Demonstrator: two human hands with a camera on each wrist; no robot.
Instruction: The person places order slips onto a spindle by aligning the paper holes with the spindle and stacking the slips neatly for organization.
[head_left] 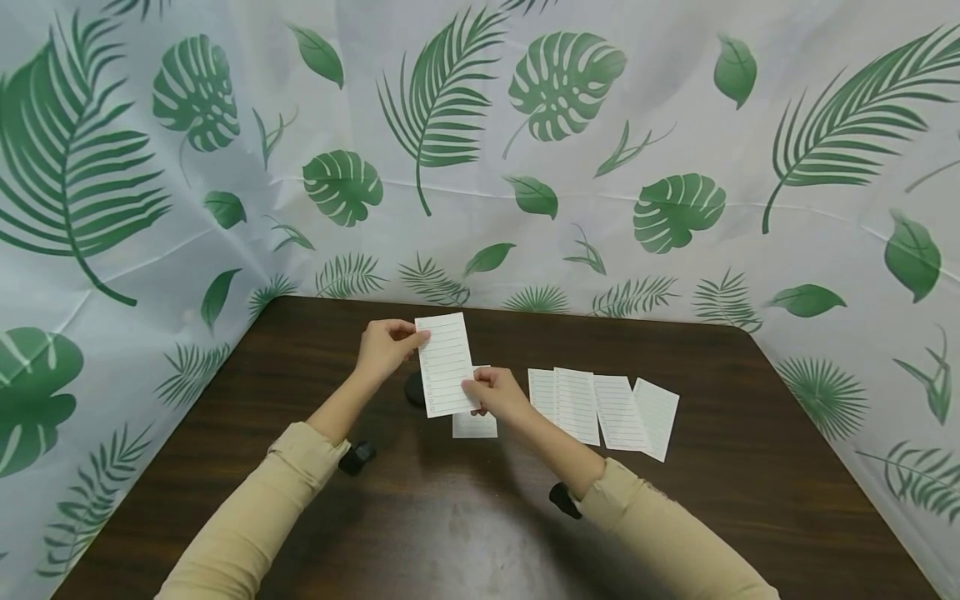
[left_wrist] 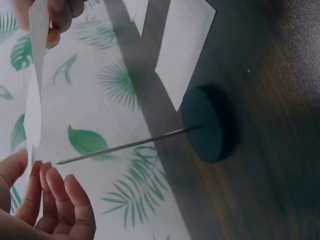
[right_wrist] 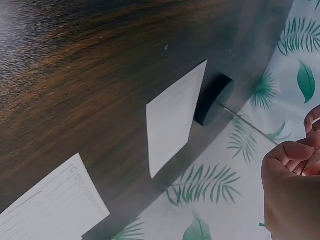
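Note:
My left hand (head_left: pixel 384 347) pinches the upper left corner of a lined paper slip (head_left: pixel 444 362) with small checkboxes, raised above the table. At the slip's lower right edge, my right hand (head_left: pixel 501 395) pinches it between thumb and fingers. Behind the slip is a bill spike with a round black base (left_wrist: pixel 205 125) and an upright thin metal spike (left_wrist: pixel 125 146); in the left wrist view its pointed tip is near my left fingers, bare of paper. A single slip (right_wrist: pixel 175 120) lies on the table beside the base.
Several lined slips (head_left: pixel 577 407) lie side by side, partly overlapping, to the right on the dark wooden table (head_left: pixel 450 517). A white curtain (head_left: pixel 465 233) with green leaf prints hangs behind the table and along its sides. Black wrist straps (head_left: pixel 357 458) sit at both sleeves.

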